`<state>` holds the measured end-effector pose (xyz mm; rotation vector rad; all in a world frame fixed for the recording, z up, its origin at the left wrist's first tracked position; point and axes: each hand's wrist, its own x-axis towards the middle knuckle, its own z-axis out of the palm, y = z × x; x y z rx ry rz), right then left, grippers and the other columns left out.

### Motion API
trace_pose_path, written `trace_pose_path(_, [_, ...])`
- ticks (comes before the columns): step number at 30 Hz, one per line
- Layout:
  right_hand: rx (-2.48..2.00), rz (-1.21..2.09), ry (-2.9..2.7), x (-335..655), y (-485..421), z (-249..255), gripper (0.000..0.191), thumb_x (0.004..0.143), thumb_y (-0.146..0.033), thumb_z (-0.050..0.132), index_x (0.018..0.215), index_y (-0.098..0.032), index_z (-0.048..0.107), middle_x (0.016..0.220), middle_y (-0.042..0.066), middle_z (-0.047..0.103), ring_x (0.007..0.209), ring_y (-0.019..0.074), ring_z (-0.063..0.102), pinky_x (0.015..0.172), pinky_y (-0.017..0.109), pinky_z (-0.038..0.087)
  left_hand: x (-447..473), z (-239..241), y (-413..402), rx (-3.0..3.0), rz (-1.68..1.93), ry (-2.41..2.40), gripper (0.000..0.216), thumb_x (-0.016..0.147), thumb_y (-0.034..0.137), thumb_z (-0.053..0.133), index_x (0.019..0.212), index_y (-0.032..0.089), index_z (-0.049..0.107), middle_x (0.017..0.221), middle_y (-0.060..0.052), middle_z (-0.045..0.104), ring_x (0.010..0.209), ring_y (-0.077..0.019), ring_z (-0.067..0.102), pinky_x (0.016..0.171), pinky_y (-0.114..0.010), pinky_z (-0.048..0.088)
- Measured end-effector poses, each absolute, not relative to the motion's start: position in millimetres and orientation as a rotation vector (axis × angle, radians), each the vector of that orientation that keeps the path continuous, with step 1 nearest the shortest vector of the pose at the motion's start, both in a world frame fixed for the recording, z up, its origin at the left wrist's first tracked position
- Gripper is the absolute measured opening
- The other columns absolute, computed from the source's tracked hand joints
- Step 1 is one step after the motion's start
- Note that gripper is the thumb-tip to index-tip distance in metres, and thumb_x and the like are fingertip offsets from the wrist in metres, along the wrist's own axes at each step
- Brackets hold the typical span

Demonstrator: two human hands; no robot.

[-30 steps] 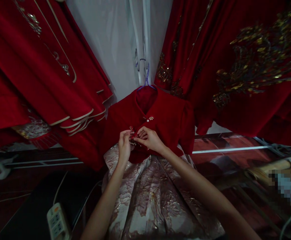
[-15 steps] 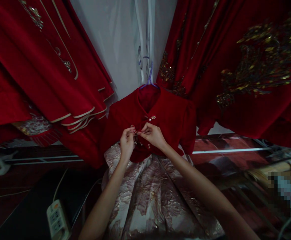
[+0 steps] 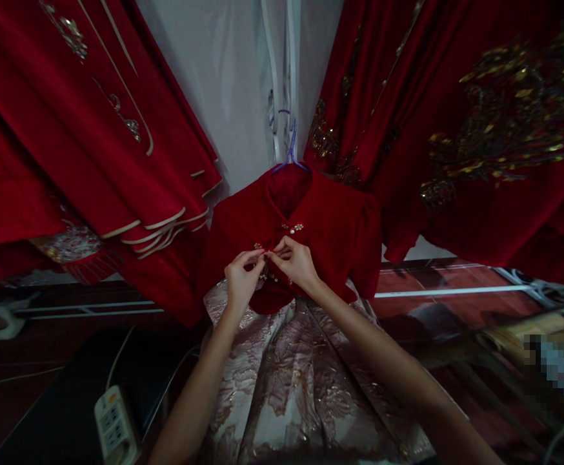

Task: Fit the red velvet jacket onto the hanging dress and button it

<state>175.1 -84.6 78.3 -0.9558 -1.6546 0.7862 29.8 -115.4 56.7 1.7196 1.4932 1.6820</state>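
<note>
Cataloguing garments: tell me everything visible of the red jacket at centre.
The red jacket looks velvety, with a V-shaped neckline, a gathered sleeve at picture right and pearly ornaments down the front. It hangs from a purple hanger, its hem over a pale patterned skirt. The left hand and right hand pinch its front, their grip hiding the exact part held.

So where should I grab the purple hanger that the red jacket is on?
Probably by the narrow neck of the purple hanger, pinched from the front, just above the collar of the red jacket. The neck stands roughly upright and clear of the cloth, with nothing in front of it, while the hanger's shoulders slope down into the collar.
</note>
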Motion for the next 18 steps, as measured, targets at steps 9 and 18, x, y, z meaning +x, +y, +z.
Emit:
trace_pose_path(9, [-0.925,0.894,-1.761,197.7,-87.1,65.9,0.018,0.085,-0.031,0.056,0.094,-0.019,0.066,0.091,0.003,0.072,0.082,0.0147,0.069,0.075,0.027,0.056,21.5,44.7,-118.1,1.555,1.647,1.357,0.021,0.081,0.026,0.057,0.101,0.018,0.059,0.09,-0.006,0.069,0.084,-0.0149,0.067,0.08,-0.031,0.054])
trace_pose_path(18, [-1.289,0.295,-2.393,226.7,-103.6,34.4,0.019,0.086,-0.018,0.054,0.104,-0.018,0.06,0.1,0.009,0.064,0.084,0.0187,0.065,0.07,0.026,0.049,73.0,-9.0,-147.9,2.008,1.075,1.87,0.031,0.086,0.017,0.046,0.117,0.019,0.047,0.1,-0.009,0.06,0.09,-0.0208,0.06,0.078,-0.036,0.051])
